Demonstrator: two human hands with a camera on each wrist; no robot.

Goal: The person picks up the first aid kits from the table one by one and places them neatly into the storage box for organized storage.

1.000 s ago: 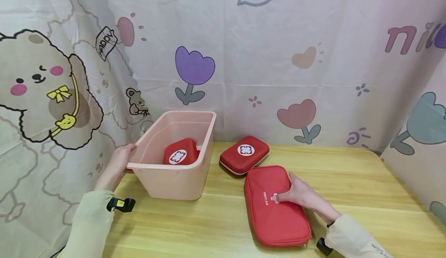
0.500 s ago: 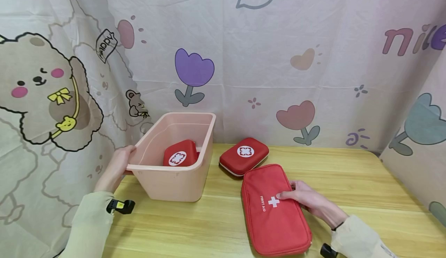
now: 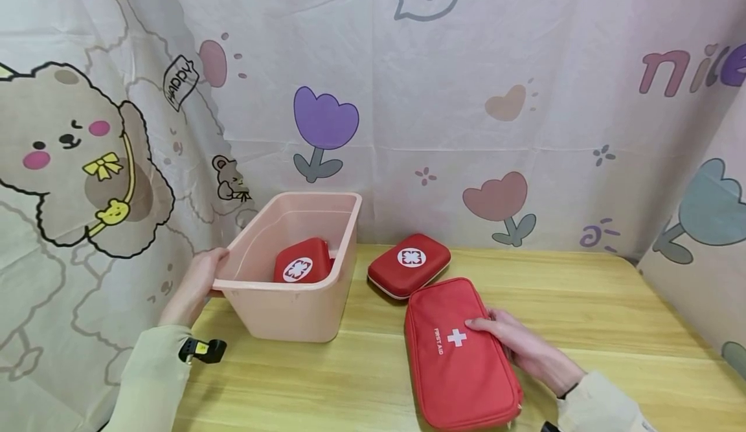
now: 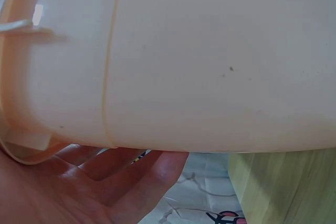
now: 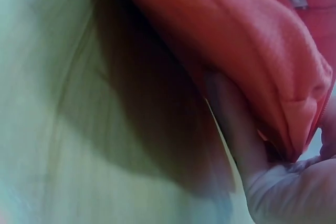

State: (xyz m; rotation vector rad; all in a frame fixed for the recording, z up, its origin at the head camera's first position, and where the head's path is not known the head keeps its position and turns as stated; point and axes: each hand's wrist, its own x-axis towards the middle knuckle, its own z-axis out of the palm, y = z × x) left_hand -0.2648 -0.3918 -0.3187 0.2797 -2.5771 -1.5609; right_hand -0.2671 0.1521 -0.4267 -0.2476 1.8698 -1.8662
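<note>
In the head view, my right hand (image 3: 527, 346) grips a soft red first aid bag (image 3: 460, 374) by its right edge. The thumb lies on top near the white cross, and the fingers go underneath. The right wrist view shows that edge of the bag (image 5: 247, 61) raised off the tabletop, its shadow below. My left hand (image 3: 195, 286) holds the front left rim of a pink plastic bin (image 3: 285, 312). Up close, its fingers (image 4: 152, 182) lie along the bin's outer wall (image 4: 220, 77). Inside the bin sits a red hard case (image 3: 303, 258) with a white emblem.
Another red hard case (image 3: 402, 276) with a round white emblem lies between the bin and the bag, at the bag's far end. Behind the wooden table (image 3: 612, 322) hangs a printed curtain (image 3: 408, 108), which also covers both sides.
My right fingers have slid under the bag's right edge and lifted it, tilting the bag. It has shifted slightly toward me. The left hand and the bin have stayed put.
</note>
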